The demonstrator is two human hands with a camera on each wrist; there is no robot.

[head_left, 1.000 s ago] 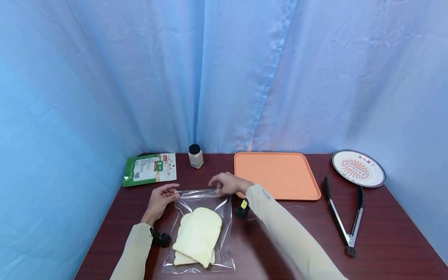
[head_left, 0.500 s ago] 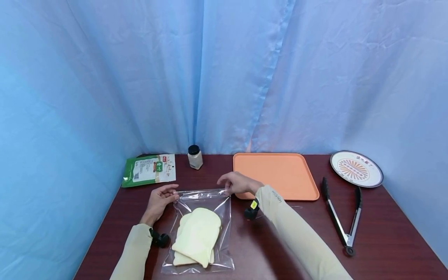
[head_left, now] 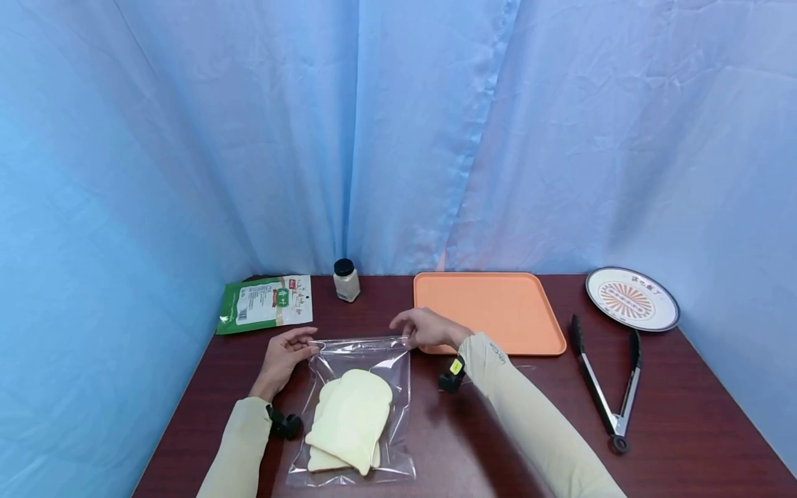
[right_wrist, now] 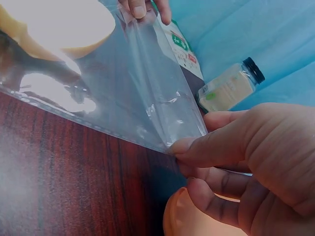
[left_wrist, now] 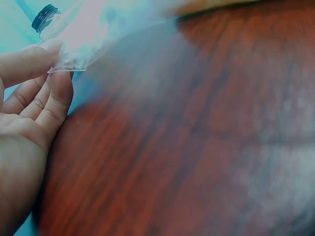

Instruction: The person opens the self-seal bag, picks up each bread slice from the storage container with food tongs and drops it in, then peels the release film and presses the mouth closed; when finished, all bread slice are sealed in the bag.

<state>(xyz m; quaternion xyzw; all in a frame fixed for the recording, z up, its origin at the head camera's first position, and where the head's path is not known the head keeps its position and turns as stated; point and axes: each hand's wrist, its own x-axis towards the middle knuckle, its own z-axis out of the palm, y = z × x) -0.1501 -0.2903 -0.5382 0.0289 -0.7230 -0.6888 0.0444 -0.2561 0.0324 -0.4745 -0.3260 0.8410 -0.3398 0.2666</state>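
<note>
A clear plastic bag (head_left: 398, 415) lies on the table with slices of bread (head_left: 355, 415) inside, one overlapping another. My left hand (head_left: 283, 360) pinches the bag's top left corner between thumb and fingers; in the left wrist view, the thumb (left_wrist: 29, 64) presses the film against a fingertip. At the opposite top corner, my right hand (head_left: 429, 327) pinches the edge. The right wrist view shows that thumb (right_wrist: 206, 147) on the bag's corner, with the top strip stretched between both hands.
Behind the bag stand a green-and-white packet (head_left: 264, 304), lying flat, and a black-capped jar (head_left: 346, 280). An orange tray (head_left: 488, 311) is just beyond my right hand. Tongs (head_left: 610, 394) and a patterned plate (head_left: 631, 299) lie at the right. Blue curtains (head_left: 398, 138) hang behind the table.
My right hand has slid right along the bag's top edge to its corner. The left hand keeps its hold at the left corner.
</note>
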